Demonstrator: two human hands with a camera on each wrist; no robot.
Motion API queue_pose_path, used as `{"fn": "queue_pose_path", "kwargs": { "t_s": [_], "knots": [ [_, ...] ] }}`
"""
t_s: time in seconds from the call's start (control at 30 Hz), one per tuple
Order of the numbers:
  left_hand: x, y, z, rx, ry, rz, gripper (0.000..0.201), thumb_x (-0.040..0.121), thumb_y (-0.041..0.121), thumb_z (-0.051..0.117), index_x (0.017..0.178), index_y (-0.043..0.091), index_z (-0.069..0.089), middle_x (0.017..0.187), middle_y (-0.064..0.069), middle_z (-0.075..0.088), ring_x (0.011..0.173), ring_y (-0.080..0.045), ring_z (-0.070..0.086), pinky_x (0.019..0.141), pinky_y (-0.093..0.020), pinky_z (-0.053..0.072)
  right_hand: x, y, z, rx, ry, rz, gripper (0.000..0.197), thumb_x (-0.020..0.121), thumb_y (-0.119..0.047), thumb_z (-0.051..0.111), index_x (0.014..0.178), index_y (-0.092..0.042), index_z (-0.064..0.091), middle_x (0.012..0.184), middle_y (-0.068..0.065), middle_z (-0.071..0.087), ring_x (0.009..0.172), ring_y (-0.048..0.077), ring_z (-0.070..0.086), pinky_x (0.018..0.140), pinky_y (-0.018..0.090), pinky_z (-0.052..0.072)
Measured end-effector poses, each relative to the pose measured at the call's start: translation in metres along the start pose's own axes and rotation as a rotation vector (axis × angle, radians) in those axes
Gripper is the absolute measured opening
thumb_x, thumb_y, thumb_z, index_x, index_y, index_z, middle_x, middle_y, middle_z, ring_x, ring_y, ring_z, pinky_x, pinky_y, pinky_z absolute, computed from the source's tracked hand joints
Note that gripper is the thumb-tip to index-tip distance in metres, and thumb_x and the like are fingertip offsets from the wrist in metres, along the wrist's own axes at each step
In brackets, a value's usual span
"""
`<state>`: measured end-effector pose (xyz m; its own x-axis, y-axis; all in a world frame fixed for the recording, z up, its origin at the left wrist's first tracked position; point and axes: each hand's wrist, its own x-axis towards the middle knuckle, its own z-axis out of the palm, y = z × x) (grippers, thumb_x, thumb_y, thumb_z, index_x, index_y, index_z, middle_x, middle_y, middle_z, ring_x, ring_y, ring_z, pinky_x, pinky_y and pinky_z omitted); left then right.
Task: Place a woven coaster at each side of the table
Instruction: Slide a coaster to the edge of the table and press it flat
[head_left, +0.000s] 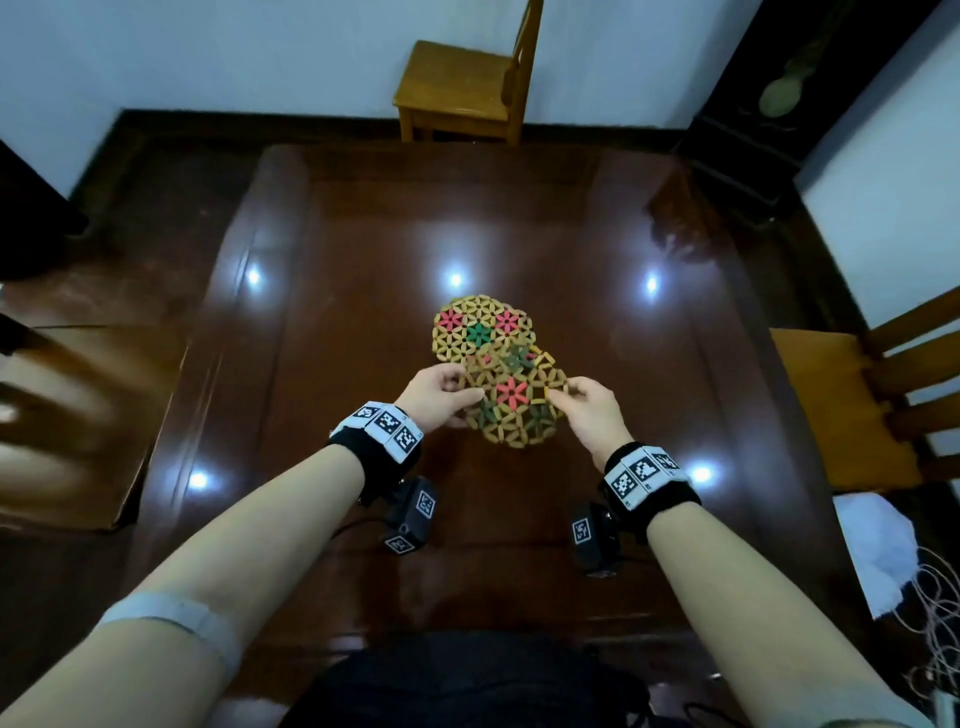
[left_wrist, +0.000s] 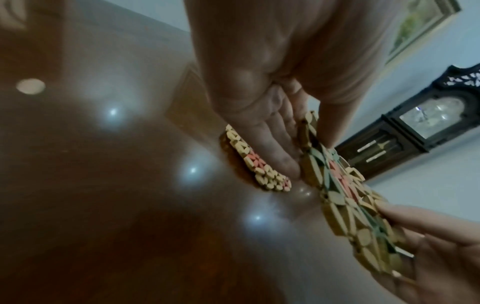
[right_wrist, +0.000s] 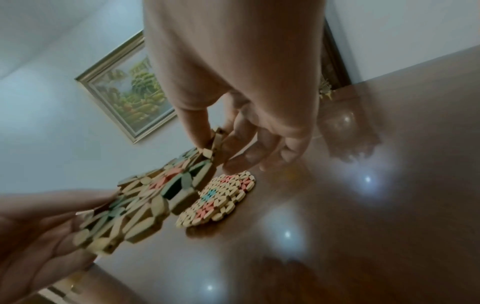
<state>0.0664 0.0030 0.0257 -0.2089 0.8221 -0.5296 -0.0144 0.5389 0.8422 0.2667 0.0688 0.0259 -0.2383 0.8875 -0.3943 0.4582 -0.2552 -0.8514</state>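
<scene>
A round woven coaster of tan beads with red and green flowers lies flat near the middle of the dark table. Above its near edge I hold a second woven coaster, lifted off the table. My left hand pinches its left rim, thumb on top and fingers beneath. My right hand pinches its right rim. In the left wrist view the held coaster tilts up beside the flat coaster. In the right wrist view the held coaster hangs above the flat coaster.
Wooden chairs stand at the far side, the right side and the left side of the table. A dark grandfather clock stands at the back right. White cloth and cords lie at the right.
</scene>
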Motion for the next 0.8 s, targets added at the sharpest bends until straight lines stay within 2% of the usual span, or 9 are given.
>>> {"fn": "queue_pose_path", "kwargs": {
  "t_s": [0.07, 0.17, 0.27, 0.33, 0.4, 0.47, 0.53, 0.7, 0.8],
  "knots": [
    [-0.02, -0.014, -0.001, 0.063, 0.012, -0.005, 0.039, 0.087, 0.015, 0.065, 0.119, -0.003, 0.054, 0.085, -0.004, 0.067, 0.081, -0.019, 0.068, 0.063, -0.029, 0.06, -0.023, 0.013, 0.006, -0.071, 0.019, -0.008, 0.008, 0.083, -0.02, 0.067, 0.085, -0.013, 0.068, 0.092, 0.012, 0.072, 0.086, 0.024, 0.065, 0.084, 0.04, 0.051],
    [-0.045, -0.047, -0.003, 0.136, 0.045, -0.044, 0.041, 0.085, 0.02, 0.068, 0.118, -0.003, 0.057, 0.098, -0.011, 0.067, 0.092, -0.026, 0.069, 0.069, -0.036, 0.061, -0.056, 0.038, 0.019, -0.135, 0.023, 0.022, 0.009, 0.078, -0.027, 0.071, 0.075, -0.021, 0.066, 0.09, 0.013, 0.074, 0.09, 0.028, 0.069, 0.086, 0.045, 0.053],
    [-0.073, -0.084, -0.005, 0.234, 0.075, -0.084, 0.044, 0.082, 0.027, 0.072, 0.114, 0.0, 0.061, 0.094, -0.009, 0.066, 0.077, -0.02, 0.069, 0.066, -0.034, 0.06, -0.087, 0.064, 0.031, -0.178, 0.009, 0.073, 0.018, 0.075, -0.033, 0.074, 0.085, -0.02, 0.067, 0.091, 0.006, 0.074, 0.093, 0.022, 0.069, 0.09, 0.044, 0.053],
    [-0.091, -0.108, -0.006, 0.267, 0.067, -0.093, 0.047, 0.08, 0.031, 0.073, 0.114, 0.0, 0.063, 0.087, -0.006, 0.068, 0.068, -0.015, 0.068, 0.063, -0.031, 0.059, -0.107, 0.079, 0.038, -0.188, 0.018, 0.114, 0.018, 0.074, -0.032, 0.075, 0.086, -0.022, 0.066, 0.083, 0.0, 0.072, 0.094, 0.021, 0.068, 0.092, 0.043, 0.053],
    [-0.106, -0.125, -0.003, 0.284, 0.06, -0.099, 0.045, 0.081, 0.03, 0.072, 0.115, 0.001, 0.063, 0.084, -0.005, 0.07, 0.065, -0.012, 0.067, 0.057, -0.025, 0.057, -0.123, 0.094, 0.044, -0.179, 0.013, 0.168, 0.026, 0.07, -0.035, 0.077, 0.091, -0.024, 0.065, 0.083, -0.003, 0.071, 0.097, 0.02, 0.068, 0.094, 0.042, 0.052],
    [-0.118, -0.136, 0.001, 0.296, 0.054, -0.105, 0.046, 0.081, 0.029, 0.072, 0.117, 0.002, 0.062, 0.091, -0.008, 0.072, 0.065, -0.011, 0.067, 0.055, -0.022, 0.056, -0.134, 0.11, 0.047, -0.161, 0.013, 0.198, 0.033, 0.063, -0.042, 0.076, 0.091, -0.028, 0.063, 0.09, -0.002, 0.074, 0.099, 0.02, 0.068, 0.095, 0.043, 0.052],
    [-0.125, -0.144, 0.006, 0.317, 0.048, -0.108, 0.047, 0.082, 0.029, 0.071, 0.119, 0.003, 0.061, 0.1, -0.011, 0.072, 0.073, -0.014, 0.069, 0.061, -0.025, 0.058, -0.143, 0.12, 0.047, -0.16, 0.014, 0.198, 0.033, 0.064, -0.04, 0.075, 0.092, -0.028, 0.063, 0.094, 0.001, 0.075, 0.099, 0.02, 0.068, 0.095, 0.044, 0.052],
    [-0.126, -0.151, 0.017, 0.327, 0.072, -0.094, 0.049, 0.081, 0.032, 0.071, 0.121, 0.005, 0.06, 0.104, -0.01, 0.071, 0.09, -0.019, 0.069, 0.084, -0.038, 0.058, -0.151, 0.117, 0.039, -0.118, 0.042, 0.202, 0.033, 0.078, -0.024, 0.072, 0.109, -0.012, 0.065, 0.108, 0.01, 0.071, 0.101, 0.021, 0.067, 0.098, 0.043, 0.051],
    [-0.121, -0.147, 0.025, 0.307, 0.102, -0.101, 0.047, 0.081, 0.03, 0.071, 0.121, 0.007, 0.061, 0.107, -0.009, 0.07, 0.092, -0.021, 0.069, 0.088, -0.039, 0.056, -0.144, 0.114, 0.032, -0.122, 0.039, 0.191, 0.034, 0.081, -0.022, 0.069, 0.113, -0.012, 0.064, 0.111, 0.011, 0.069, 0.104, 0.022, 0.065, 0.098, 0.044, 0.05]
  ]
}}
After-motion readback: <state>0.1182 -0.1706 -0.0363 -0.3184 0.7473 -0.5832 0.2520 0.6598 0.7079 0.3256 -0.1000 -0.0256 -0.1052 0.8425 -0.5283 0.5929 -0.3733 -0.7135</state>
